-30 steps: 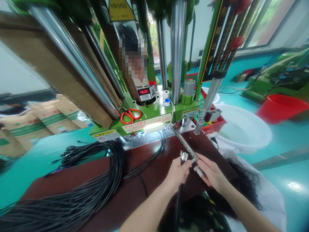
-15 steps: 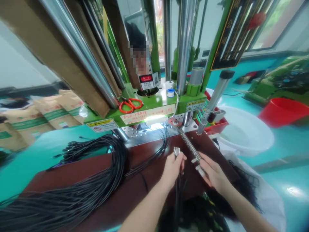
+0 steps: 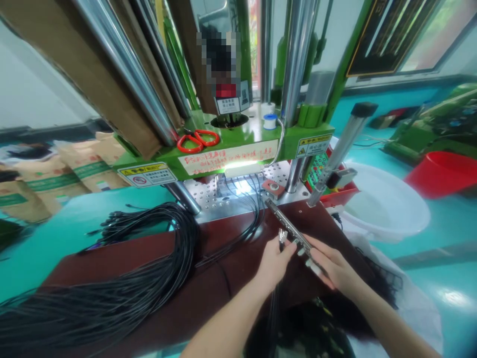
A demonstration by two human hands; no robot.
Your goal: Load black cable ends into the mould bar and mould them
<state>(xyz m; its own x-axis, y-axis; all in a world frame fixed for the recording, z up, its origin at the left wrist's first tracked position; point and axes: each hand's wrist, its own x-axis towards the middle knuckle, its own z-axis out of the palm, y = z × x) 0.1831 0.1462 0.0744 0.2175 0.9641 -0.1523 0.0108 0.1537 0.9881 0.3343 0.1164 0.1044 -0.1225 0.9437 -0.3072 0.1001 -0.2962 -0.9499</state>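
Observation:
My left hand (image 3: 275,258) is closed round several black cables whose metal connector ends (image 3: 282,235) stick up above the fingers; the cables hang down below it. Its fingertips are next to a long metal bar (image 3: 288,225) with small blocks along its near part. My right hand (image 3: 333,263) grips the near end of that bar from the right. The bar slants away over the dark red table (image 3: 238,263), its far end close to a small orange-brown block (image 3: 273,188) on the perforated metal plate (image 3: 203,196).
A green press (image 3: 167,164) with steel columns stands behind the table, red-handled scissors (image 3: 197,141) on its ledge. A large black cable bundle (image 3: 149,278) covers the left side. At the right are a metal post (image 3: 337,144), a white tub (image 3: 387,199) and a red basin (image 3: 443,174).
My left hand has moved right with the cables, up against the bar. My right hand stays on the bar, slightly farther right. The whole view has shifted a little.

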